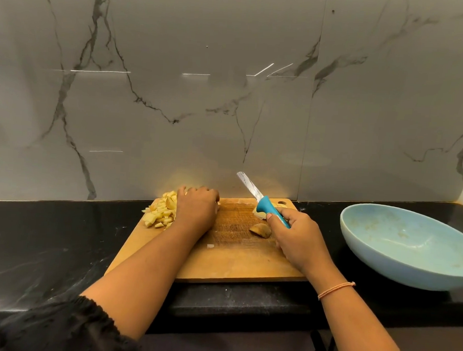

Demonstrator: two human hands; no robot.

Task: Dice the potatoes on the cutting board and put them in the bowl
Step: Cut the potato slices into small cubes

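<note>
A wooden cutting board (234,258) lies on the black counter. A pile of diced potato (160,212) sits at the board's far left corner. My left hand (196,212) rests knuckles-up right beside the pile, fingers bent down over the board; what lies under them is hidden. My right hand (295,240) grips a teal-handled knife (266,206), its blade lifted and pointing up and to the left. A skin-on potato wedge (261,229) lies just left of that hand. Pale potato pieces (259,214) sit behind the knife handle. The light blue bowl (409,238) stands to the right of the board.
A grey marble-patterned wall rises directly behind the board. The black counter (47,240) stretches to the left, and its front edge runs just below the board. One small potato bit (210,245) lies mid-board.
</note>
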